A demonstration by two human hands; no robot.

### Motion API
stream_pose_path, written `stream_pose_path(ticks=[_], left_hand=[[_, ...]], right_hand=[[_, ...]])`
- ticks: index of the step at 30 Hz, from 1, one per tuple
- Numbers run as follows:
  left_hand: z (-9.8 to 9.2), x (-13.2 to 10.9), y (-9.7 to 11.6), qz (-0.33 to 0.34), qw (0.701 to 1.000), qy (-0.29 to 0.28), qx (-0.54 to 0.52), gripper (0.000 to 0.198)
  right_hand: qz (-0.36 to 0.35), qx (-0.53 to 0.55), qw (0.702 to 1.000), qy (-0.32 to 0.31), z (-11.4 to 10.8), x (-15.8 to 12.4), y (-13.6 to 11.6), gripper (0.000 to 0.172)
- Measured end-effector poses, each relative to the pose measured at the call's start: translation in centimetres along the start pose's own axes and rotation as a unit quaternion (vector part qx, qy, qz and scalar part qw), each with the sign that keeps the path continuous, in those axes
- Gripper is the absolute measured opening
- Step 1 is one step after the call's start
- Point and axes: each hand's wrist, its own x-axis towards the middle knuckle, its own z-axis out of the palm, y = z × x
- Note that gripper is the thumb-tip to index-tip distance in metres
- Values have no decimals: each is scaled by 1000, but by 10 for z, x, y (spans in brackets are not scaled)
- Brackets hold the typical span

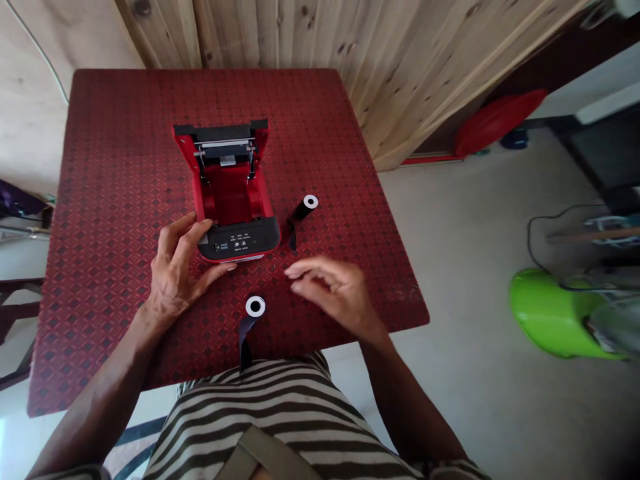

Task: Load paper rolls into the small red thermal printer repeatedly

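Note:
A small red and black printer [235,200] stands on the red patterned table [110,200] with its lid swung open and its red paper bay bare. My left hand [176,273] rests against the printer's front left corner, fingers spread and holding nothing. My right hand [334,290] hovers over the table to the right of the printer's front, fingers loosely stretched and empty. One black roll with a white core [305,208] lies just right of the printer. A second black roll [254,308] lies between my hands near the table's front edge, its loose strip trailing toward me.
A wooden plank wall [310,33] backs the table. To the right is pale floor with a bright green object [550,313], a red object [495,120] by the wall and cables. Dark furniture legs [15,313] stand at the far left.

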Motion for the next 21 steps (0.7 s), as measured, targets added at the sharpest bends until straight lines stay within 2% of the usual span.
stream_pose_path(ticks=[2,4,6,8,12,15,17,19,21], left_hand=[[-1,-1,0,-2,1000,4,4,82],[-2,-1,0,-2,1000,4,11,80],[-3,-1,1,2,1000,2,15,79],[-4,0,1,6,1000,-1,16,77],[-5,0,4,2,1000,-2,19,77],[-2,-2,8,-13,1000,3,17,78],[0,-4,11,-18,1000,6,22,79],[1,-6,13,-23,999,8,32,80],[2,-8,13,-29,999,6,35,80]], right_hand=[[6,-21,992,123,-20,18,8,16],[-8,-61,978,201,-33,41,25,26],[-21,-68,980,184,-39,65,46,50],[-34,-74,986,143,-37,86,63,60],[-45,-98,985,134,-28,102,75,39],[-65,-99,983,141,-34,92,50,30],[-108,-102,982,121,-44,78,14,31],[-161,-121,977,74,-52,65,-30,35],[-202,-144,969,20,-50,62,-70,37]])
